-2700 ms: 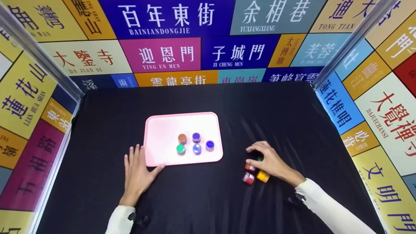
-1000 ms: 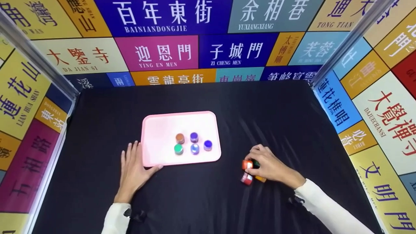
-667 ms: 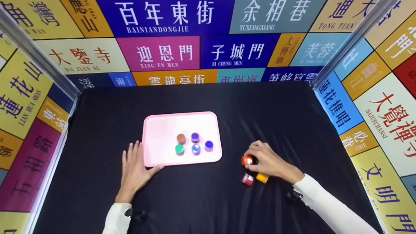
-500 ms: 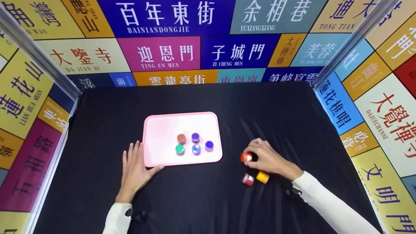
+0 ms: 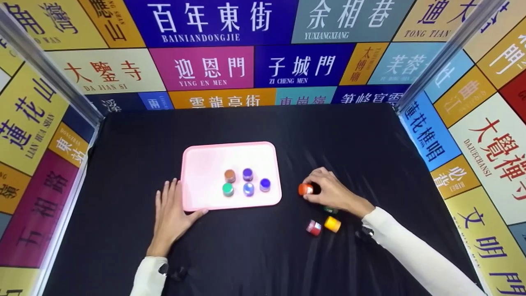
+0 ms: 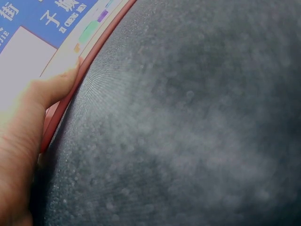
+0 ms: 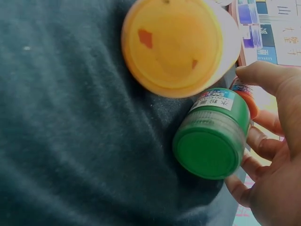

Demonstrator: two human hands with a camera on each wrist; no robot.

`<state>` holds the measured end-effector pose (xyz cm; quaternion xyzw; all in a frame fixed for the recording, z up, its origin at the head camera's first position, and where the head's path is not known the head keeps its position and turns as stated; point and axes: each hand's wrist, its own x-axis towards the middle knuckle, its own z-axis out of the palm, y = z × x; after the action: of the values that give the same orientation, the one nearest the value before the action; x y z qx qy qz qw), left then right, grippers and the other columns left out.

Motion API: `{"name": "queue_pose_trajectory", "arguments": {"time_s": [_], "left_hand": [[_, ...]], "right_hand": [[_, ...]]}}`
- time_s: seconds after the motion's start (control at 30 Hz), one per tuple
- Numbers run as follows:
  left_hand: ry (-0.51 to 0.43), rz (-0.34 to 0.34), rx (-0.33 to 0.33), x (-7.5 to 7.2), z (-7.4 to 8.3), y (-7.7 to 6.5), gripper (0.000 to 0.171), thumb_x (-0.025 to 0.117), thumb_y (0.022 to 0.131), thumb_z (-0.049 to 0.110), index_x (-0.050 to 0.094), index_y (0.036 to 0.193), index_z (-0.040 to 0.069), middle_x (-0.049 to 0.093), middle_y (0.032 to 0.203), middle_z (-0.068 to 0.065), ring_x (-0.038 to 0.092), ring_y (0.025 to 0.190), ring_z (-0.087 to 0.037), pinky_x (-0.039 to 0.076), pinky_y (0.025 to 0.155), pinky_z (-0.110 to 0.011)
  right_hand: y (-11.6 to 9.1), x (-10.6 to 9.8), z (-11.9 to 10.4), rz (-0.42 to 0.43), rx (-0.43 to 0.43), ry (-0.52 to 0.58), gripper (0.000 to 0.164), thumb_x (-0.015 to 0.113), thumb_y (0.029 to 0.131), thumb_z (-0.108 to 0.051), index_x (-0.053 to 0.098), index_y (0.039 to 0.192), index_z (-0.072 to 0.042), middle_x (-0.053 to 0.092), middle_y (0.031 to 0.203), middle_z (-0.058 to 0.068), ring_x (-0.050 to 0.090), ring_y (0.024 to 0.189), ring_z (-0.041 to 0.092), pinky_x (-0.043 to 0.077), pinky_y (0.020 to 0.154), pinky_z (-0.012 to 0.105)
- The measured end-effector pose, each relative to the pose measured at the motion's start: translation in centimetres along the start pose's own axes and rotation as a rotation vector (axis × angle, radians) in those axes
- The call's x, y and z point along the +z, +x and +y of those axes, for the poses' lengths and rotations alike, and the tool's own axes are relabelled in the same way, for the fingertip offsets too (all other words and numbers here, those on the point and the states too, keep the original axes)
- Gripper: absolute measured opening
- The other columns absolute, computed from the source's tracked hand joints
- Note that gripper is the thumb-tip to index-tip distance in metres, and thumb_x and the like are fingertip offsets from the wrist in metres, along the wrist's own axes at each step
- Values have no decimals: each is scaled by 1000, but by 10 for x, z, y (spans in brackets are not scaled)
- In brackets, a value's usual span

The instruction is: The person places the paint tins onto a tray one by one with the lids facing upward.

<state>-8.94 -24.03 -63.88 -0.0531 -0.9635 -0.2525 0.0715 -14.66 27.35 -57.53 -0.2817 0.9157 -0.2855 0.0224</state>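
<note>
My right hand pinches an orange-red paint jar between thumb and fingers, right of the pink tray. Partly under that hand lies a green paint jar; in the right wrist view the green jar lies on its side. Nearer me are a yellow paint jar and a dark red paint jar. At the tray's front left corner rests my left hand, fingers straight along the left edge. Its thumb touches the front rim, as the left wrist view also shows.
On the tray stand several paint jars: brown, green, light blue and two purple-blue ones, one purple jar behind. Black cloth covers the table. Sign-printed panels enclose the back and sides.
My right hand has closed on the orange-red jar and carried it away from the other loose jars, up and left toward the tray. The left hand stays at the tray corner.
</note>
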Motion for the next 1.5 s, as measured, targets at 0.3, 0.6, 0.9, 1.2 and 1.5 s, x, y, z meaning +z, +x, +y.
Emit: {"name": "queue_pose_trajectory", "arguments": {"time_s": [0.3, 0.6, 0.9, 1.2, 1.5], "left_hand": [[-7, 8, 7, 1, -1, -1, 130, 84, 81, 75, 31, 170, -3, 28, 177, -28, 15, 168, -48, 3, 135, -65], [-6, 5, -1, 1, -1, 0, 130, 84, 82, 76, 30, 171, -2, 28, 178, -28, 14, 168, -47, 3, 135, -65], [-2, 14, 10, 1, -1, 0, 130, 84, 82, 75, 29, 171, -2, 28, 177, -28, 15, 168, -48, 3, 135, -66], [-9, 10, 6, 2, 0, -1, 130, 84, 82, 74, 29, 171, -2, 27, 178, -28, 14, 168, -47, 2, 135, -65], [-6, 4, -1, 0, 1, -1, 130, 84, 82, 74, 28, 172, -2, 26, 178, -27, 14, 168, -47, 2, 135, -65]], "right_hand": [[13, 5, 2, 15, 37, 54, 33, 92, 87, -26, 80, 114, -11, 77, 118, 9, 59, 121, 33, 44, 103, 56], [36, 9, 0, 45, 36, 105, 34, 92, 87, -23, 80, 116, -10, 76, 117, 8, 59, 119, 32, 45, 104, 54], [55, 14, -4, 45, 68, 127, 36, 91, 88, -23, 78, 119, -8, 75, 116, 9, 58, 120, 32, 44, 108, 52], [67, 10, -14, 18, 81, 147, 37, 90, 87, -17, 77, 120, -5, 72, 119, 13, 58, 121, 33, 47, 108, 50], [82, 2, -22, 7, 55, 162, 33, 90, 88, -17, 79, 116, -5, 74, 117, 13, 59, 119, 34, 48, 107, 49]]}}
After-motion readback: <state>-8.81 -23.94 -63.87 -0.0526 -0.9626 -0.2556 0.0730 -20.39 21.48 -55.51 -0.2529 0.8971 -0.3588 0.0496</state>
